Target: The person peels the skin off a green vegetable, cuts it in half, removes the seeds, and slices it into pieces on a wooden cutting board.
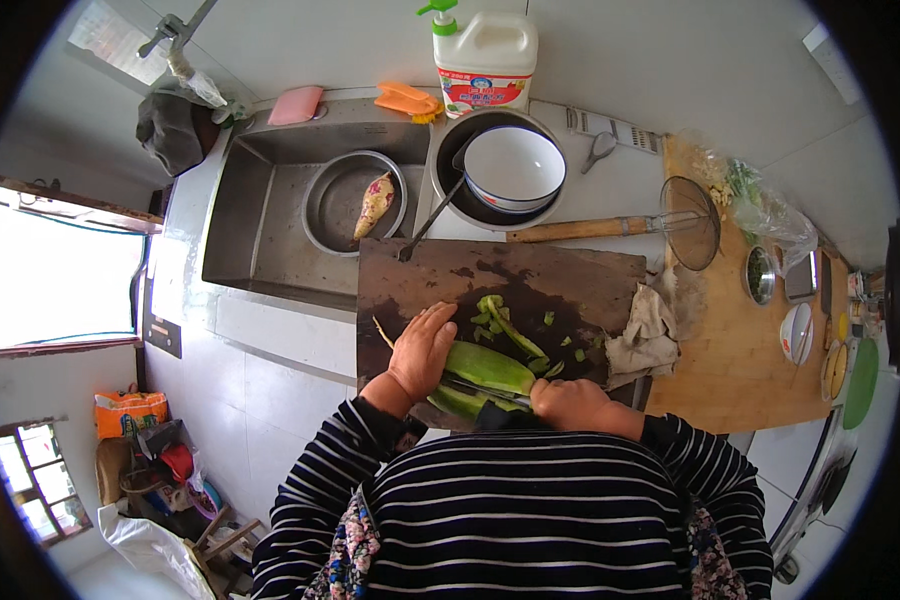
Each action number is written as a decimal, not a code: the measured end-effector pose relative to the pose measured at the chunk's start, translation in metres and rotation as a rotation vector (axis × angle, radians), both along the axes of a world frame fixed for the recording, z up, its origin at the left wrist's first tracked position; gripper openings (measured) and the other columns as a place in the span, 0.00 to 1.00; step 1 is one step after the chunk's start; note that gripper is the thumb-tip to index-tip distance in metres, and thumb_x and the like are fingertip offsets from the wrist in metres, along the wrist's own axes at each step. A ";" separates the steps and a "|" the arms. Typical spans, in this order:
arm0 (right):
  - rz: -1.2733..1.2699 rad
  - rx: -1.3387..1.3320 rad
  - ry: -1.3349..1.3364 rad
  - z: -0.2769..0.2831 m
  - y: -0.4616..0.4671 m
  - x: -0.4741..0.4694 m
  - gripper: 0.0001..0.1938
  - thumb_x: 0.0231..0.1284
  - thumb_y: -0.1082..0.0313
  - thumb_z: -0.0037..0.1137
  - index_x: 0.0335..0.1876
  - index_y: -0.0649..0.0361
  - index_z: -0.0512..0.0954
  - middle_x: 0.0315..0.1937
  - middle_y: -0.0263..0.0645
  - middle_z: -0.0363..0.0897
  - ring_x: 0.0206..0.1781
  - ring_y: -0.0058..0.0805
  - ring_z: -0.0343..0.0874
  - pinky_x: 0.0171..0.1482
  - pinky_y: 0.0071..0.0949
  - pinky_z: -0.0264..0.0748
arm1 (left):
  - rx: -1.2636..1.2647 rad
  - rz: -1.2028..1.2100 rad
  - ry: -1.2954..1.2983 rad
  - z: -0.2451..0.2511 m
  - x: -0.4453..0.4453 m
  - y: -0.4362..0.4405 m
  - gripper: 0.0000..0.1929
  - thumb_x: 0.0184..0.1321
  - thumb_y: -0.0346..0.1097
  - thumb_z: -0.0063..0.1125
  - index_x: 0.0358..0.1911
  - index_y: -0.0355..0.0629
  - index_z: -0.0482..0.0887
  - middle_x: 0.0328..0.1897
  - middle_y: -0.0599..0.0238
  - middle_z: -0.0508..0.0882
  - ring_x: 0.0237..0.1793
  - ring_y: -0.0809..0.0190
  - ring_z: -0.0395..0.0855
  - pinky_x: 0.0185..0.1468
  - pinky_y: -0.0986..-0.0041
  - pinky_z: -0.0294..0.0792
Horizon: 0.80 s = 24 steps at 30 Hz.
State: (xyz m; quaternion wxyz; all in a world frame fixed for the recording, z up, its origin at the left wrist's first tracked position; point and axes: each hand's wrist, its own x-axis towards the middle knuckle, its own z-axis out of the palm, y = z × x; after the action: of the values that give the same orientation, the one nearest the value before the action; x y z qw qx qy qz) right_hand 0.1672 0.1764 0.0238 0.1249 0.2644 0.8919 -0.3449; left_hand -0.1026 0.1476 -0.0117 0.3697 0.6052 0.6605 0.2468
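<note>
A long green gourd (487, 365) lies on the dark wooden cutting board (420, 270). My left hand (424, 351) presses on its left end, fingers lying together. Along the near side of the gourd runs a knife blade (511, 396), partly hidden, between it and another green piece (454, 401). My right hand (570, 403) is closed at the blade's right end; the handle is covered by the fingers. Beyond the gourd lie a cut green strip (517, 337) and several small green bits (487, 322). A black object (499, 416) partly covers the nearer piece.
The steel sink (281, 202) holds a metal basin (311, 217) with a sweet potato (375, 204). Behind the board, a white enamel bowl (515, 169) sits in a metal pot (444, 150). A wooden-handled skimmer (592, 229) and a crumpled cloth (645, 330) lie near the board's right side.
</note>
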 end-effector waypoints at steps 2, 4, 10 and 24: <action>-0.015 0.020 0.038 -0.010 0.000 0.005 0.07 0.56 0.70 0.50 0.32 0.68 0.72 0.21 0.52 0.80 0.24 0.49 0.84 0.26 0.44 0.80 | 0.013 0.017 -0.018 -0.006 0.000 -0.002 0.23 0.74 0.44 0.41 0.63 0.33 0.73 0.66 0.42 0.76 0.68 0.40 0.69 0.74 0.56 0.57; -0.002 0.039 0.018 -0.021 0.001 0.011 0.07 0.54 0.72 0.50 0.32 0.69 0.72 0.20 0.52 0.79 0.23 0.49 0.83 0.24 0.44 0.78 | 0.049 0.003 -0.031 -0.010 0.004 -0.002 0.23 0.74 0.44 0.40 0.63 0.33 0.73 0.66 0.41 0.75 0.69 0.40 0.69 0.74 0.56 0.57; 0.004 0.038 -0.021 -0.031 0.006 0.019 0.10 0.50 0.76 0.50 0.38 0.74 0.74 0.19 0.54 0.78 0.21 0.51 0.79 0.23 0.46 0.75 | 0.037 0.063 -0.105 -0.014 0.005 0.003 0.24 0.74 0.46 0.44 0.63 0.33 0.74 0.64 0.39 0.77 0.67 0.38 0.71 0.70 0.57 0.63; -0.243 -0.174 0.039 -0.035 -0.004 0.032 0.15 0.60 0.64 0.59 0.41 0.68 0.70 0.29 0.59 0.79 0.36 0.61 0.80 0.39 0.53 0.75 | -0.293 0.954 -0.825 0.011 0.020 -0.142 0.28 0.69 0.39 0.57 0.66 0.33 0.65 0.47 0.55 0.81 0.47 0.55 0.84 0.46 0.66 0.79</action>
State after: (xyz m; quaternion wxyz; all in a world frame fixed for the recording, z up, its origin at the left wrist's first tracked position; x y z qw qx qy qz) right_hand 0.1991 0.1721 -0.0115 0.0872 0.3518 0.8224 -0.4385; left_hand -0.0829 0.0053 -0.0006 0.5216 0.0436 0.6874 0.5035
